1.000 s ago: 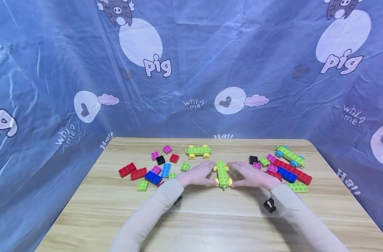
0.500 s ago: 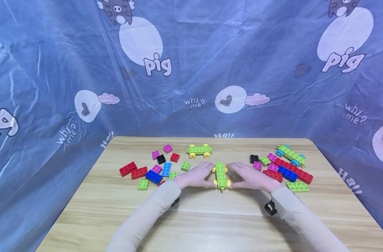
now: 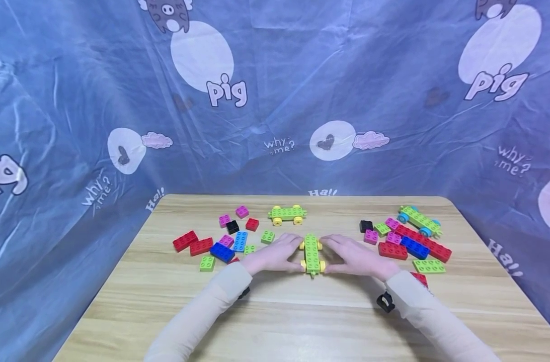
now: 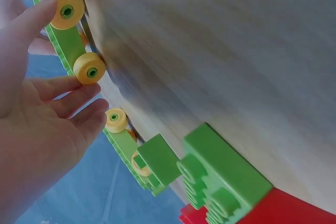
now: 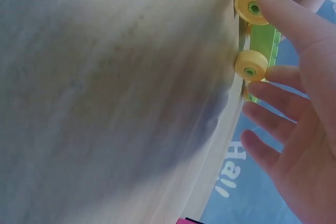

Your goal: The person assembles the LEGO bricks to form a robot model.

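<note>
A lime green toy car base with yellow wheels stands lengthwise between my two hands. From its left side my left hand touches it, the thumb on the near wheel and the forefinger at the far wheel. My right hand mirrors this on the other side, thumb against the near wheel and forefinger tip by the far one. The remaining fingers of both hands are loosely spread, with nothing in them. Beyond it stands a second lime car base with yellow wheels.
Loose bricks lie to the left, among them a dark blue brick and a lime brick. On the right are a red brick, a black brick and a blue-wheeled car base. A patterned blue cloth hangs behind the table.
Both hands and the car base between them have shifted left and slightly nearer to me. A red brick beside my right sleeve has come into sight. The bricks have stayed put.
</note>
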A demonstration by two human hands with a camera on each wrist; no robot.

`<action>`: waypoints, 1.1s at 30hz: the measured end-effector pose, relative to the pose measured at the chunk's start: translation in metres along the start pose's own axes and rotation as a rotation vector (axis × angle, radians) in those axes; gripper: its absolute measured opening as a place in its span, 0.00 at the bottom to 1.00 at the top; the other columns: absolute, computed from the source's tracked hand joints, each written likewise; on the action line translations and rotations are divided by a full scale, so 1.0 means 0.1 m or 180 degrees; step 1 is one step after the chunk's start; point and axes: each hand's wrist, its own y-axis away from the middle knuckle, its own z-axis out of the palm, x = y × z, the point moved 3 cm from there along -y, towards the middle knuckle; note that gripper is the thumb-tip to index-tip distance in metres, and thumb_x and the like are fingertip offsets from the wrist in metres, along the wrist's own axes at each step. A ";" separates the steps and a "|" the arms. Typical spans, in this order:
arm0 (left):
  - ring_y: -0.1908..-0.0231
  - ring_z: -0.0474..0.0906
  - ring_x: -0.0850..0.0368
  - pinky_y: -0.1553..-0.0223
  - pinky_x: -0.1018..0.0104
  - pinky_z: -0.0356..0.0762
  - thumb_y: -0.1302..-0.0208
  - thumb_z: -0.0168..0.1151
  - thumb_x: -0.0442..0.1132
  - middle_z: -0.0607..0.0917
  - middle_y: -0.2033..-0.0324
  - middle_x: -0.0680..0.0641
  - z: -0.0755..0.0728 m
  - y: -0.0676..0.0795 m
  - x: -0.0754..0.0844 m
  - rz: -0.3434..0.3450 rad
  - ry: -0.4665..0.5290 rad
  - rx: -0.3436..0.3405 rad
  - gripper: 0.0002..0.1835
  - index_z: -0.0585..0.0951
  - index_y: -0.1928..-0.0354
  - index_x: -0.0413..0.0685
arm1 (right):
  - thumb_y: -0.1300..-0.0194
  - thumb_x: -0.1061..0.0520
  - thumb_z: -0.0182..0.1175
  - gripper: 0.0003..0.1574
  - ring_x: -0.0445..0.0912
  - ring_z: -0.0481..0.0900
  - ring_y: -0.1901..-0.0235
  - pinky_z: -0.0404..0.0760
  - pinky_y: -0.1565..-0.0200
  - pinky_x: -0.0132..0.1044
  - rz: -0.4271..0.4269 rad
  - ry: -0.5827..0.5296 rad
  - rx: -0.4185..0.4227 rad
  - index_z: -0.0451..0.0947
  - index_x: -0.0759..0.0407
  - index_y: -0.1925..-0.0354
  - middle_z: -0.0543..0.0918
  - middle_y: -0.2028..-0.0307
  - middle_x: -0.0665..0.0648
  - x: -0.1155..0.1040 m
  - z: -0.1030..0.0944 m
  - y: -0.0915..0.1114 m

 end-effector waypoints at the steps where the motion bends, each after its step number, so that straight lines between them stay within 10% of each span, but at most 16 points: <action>1: 0.31 0.58 0.50 0.29 0.58 0.58 0.42 0.59 0.61 0.63 0.32 0.42 0.00 0.01 0.00 0.0004 -0.0009 0.0005 0.47 0.56 0.30 0.39 | 0.48 0.37 0.66 0.48 0.56 0.74 0.43 0.74 0.40 0.51 0.0014 -0.0003 -0.0011 0.66 0.64 0.38 0.75 0.42 0.63 -0.01 0.01 0.00; 33: 0.31 0.58 0.51 0.29 0.57 0.58 0.42 0.59 0.60 0.63 0.31 0.43 -0.02 0.29 -0.06 0.0060 0.0090 0.0073 0.46 0.56 0.30 0.40 | 0.45 0.33 0.60 0.46 0.54 0.73 0.40 0.71 0.37 0.49 0.0093 0.0107 -0.0067 0.67 0.60 0.38 0.73 0.39 0.61 -0.23 0.10 -0.04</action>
